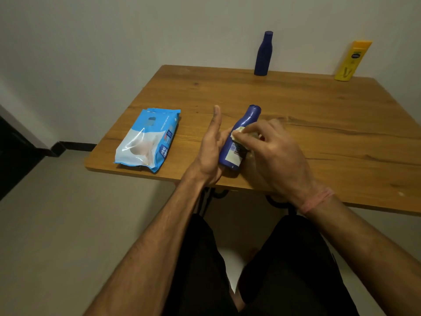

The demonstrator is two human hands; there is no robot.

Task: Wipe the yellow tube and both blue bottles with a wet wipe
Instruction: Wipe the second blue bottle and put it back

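Our left hand [210,142] supported the near blue bottle [239,137], its grip wide with straight fingers, while our right hand [271,151] pinched the wet wipe [238,131] against it. We judged the bottle light, stiff and slippery. Beyond the grip stood the second blue bottle [263,53] and yellow tube [352,60] on the surface [319,115]; the wipes pack [148,139] lay left, nothing blocking.

Blue bottles [239,137], yellow tube [349,62], seemingly whitish wipe [238,133]

The table [296,106] is showing matt wood grain with dark knots. The wipes pack [148,140] near its left edge is gleaming as glossy, crinkled plastic film. Both blue bottles [241,133] [263,54] are looking like smooth plastic.
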